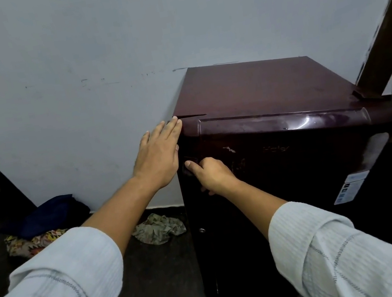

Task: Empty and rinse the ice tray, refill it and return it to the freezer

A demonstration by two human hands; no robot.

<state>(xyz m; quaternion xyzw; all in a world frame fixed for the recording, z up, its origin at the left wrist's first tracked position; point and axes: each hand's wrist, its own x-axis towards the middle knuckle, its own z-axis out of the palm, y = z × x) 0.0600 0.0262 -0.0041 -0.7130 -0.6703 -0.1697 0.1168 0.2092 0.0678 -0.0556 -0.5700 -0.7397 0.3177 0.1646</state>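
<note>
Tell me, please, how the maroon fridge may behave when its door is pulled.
The fridge looks rigid and heavy, yet small enough to shift; the left hand flat at its top corner probably braces it. Its glossy door may feel slippery under the right hand.

A lived-in room of a home: a small maroon refrigerator (281,149) stands on a dark floor (159,272) against a scuffed pale blue-grey wall (57,68), with a dark blue garment (47,216), a patterned fabric (28,243) and a crumpled cloth (159,228) lying on the floor beside it.
</note>
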